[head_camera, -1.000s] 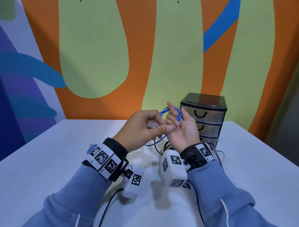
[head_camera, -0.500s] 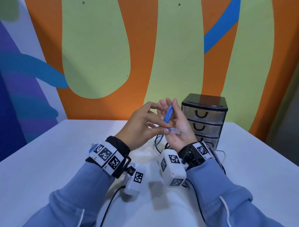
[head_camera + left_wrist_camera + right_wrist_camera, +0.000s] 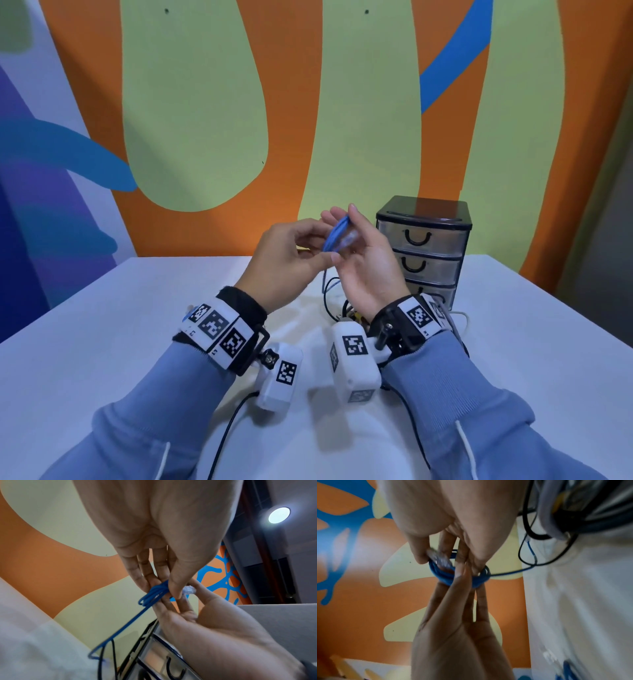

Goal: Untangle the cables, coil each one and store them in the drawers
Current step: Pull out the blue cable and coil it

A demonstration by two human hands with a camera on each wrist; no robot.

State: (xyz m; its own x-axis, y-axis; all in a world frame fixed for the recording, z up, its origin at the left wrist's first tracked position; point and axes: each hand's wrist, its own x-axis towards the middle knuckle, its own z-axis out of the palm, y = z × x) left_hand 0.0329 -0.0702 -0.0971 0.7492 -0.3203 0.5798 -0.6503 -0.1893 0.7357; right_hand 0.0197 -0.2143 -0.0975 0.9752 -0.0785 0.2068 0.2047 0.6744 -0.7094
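Hands meet above the bench (image 3: 102, 342), just left of the drawer unit (image 3: 423, 246): left hand (image 3: 286, 260) pinches the small blue cable (image 3: 337, 233) coil between thumb and fingers, right hand (image 3: 366, 270) holds it and its clear plug (image 3: 440, 559) from the other side. One blue strand trails down to the tangle of black cables (image 3: 334, 301), mostly hidden behind the right wrist. Lowest drawer partly blocked; drawer contents not discernible.
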